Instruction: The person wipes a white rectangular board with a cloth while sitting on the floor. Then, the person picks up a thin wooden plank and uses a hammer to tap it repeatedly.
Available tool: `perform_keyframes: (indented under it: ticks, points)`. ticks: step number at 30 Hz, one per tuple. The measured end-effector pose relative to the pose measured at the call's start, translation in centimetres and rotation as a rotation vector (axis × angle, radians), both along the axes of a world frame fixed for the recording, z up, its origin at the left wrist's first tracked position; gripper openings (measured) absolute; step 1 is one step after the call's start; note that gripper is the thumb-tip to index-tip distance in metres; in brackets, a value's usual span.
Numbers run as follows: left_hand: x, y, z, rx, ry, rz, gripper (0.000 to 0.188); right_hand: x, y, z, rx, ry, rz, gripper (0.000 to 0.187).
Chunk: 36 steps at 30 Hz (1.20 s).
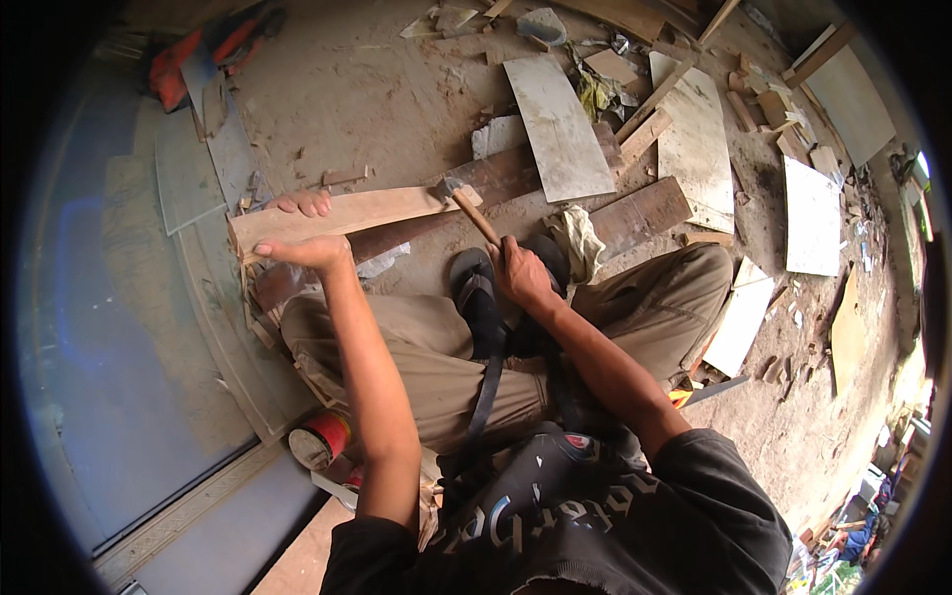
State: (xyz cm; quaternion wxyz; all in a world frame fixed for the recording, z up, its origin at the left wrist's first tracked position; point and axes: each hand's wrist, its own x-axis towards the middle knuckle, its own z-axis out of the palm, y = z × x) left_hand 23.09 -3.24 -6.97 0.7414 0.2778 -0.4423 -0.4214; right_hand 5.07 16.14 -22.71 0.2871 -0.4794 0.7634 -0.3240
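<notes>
A long pale wooden plank slants across in front of me, rising toward its right end. My left hand grips the plank near its left end, thumb on the near side and fingers over the far edge. In my right hand is a hammer-like tool with a short wooden handle, and my fingers are wrapped round its lower end. Its grey metal head meets the plank close to the right end; whether it is a hammer or an adze I cannot tell. A dark reddish-brown beam lies beneath the plank.
Glass sheets lean at my left, near a red tin. A crumpled pale cloth lies by my sandalled feet. Whitish boards, brown offcuts and scraps litter the floor ahead and right. A red and black item sits far left.
</notes>
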Motion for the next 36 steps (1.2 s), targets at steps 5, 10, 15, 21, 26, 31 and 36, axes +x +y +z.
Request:
perform_keyframes:
  ticks: [5, 10, 15, 21, 26, 31, 36]
  points:
    - [0.0, -0.2, 0.1, -0.026, 0.008, -0.049, 0.081, -0.8, -0.2, -3.7, 0.006, -0.121, -0.092, 0.045]
    - [1.3, -0.5, -0.9, 0.006, 0.025, -0.013, 0.082, -2.6, -0.4, -2.8, 0.191, -0.629, -0.251, 0.050]
    - [2.2, -0.7, -1.1, 0.023, 0.064, -0.014, 0.083, -4.2, -0.8, -6.1, 0.103, -0.970, -0.322, 0.035]
    - [4.4, -0.6, -2.1, 0.066, 0.093, 0.056, 0.084, -3.1, -2.0, -4.6, -0.002, -1.189, -0.397, 0.031]
    - [5.0, 0.0, -2.0, 0.088, 0.096, 0.120, 0.084, -4.9, -1.6, -4.0, 0.059, -1.473, -0.271, 0.026]
    - [4.3, 0.3, -1.8, 0.041, 0.077, 0.080, 0.082, -4.2, -1.5, -3.6, 0.143, -1.211, -0.173, 0.034]
    - [2.8, -0.3, -1.1, -0.017, 0.068, -0.016, 0.082, -3.3, -1.6, -3.7, -0.272, -0.375, -0.164, 0.047]
